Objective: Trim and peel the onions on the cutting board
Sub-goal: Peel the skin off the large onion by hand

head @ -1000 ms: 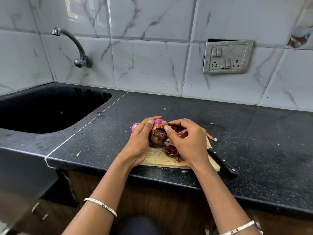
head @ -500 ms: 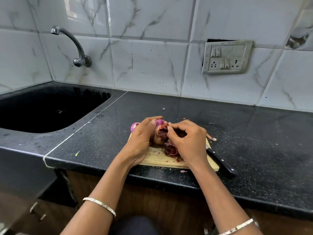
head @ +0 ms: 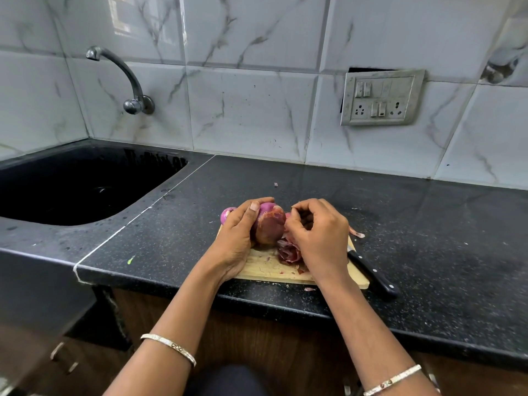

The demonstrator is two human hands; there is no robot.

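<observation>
A wooden cutting board (head: pixel 265 270) lies near the counter's front edge. My left hand (head: pixel 238 238) grips a red onion (head: pixel 270 225) held just above the board, thumb on top. My right hand (head: pixel 317 232) is at the onion's right side, its fingertips pinching a strip of dry skin. Another peeled, purple onion (head: pixel 227 214) peeks out behind my left hand. A heap of dark red peels (head: pixel 290 252) sits on the board under my right hand.
A black-handled knife (head: pixel 371 271) lies along the board's right edge, blade hidden by my wrist. A peel scrap (head: pixel 357 232) rests on the black counter. The dark sink (head: pixel 71 187) and tap (head: pixel 125 78) are at left; a wall socket (head: pixel 381 97) is at the back.
My left hand has turned the onion, so more of its dry skin now faces me. My right hand's fingers have shifted up along its right side.
</observation>
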